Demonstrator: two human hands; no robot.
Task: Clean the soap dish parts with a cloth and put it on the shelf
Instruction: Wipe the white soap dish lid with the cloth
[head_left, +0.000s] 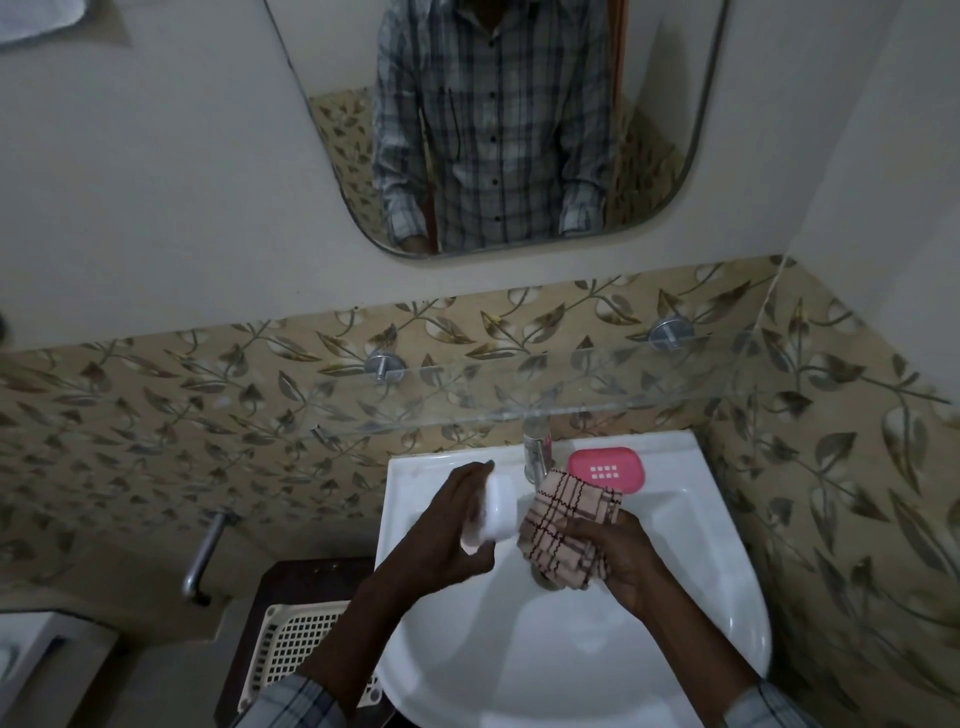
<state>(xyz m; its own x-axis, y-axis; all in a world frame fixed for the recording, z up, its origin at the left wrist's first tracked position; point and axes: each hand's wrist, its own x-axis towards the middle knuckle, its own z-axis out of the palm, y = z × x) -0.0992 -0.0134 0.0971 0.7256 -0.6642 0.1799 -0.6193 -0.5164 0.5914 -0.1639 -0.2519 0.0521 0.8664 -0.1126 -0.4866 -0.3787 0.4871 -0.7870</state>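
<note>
My left hand (447, 535) grips a white soap dish part (132, 512) on its edge above the white sink (675, 597). My right hand (618, 556) holds a bunched beige checked cloth (566, 525) just to the right of that part, a small gap between them. A pink soap dish part (608, 467) with a grid of small holes lies on the sink's back rim, to the right of the tap (535, 452). A glass shelf (519, 400) on two metal pegs runs along the leaf-patterned wall above the sink.
A mirror (498, 130) hangs above the shelf. A cream plastic basket (296, 644) sits on a dark stand left of the sink. A metal pipe (202, 556) juts from the wall at the left.
</note>
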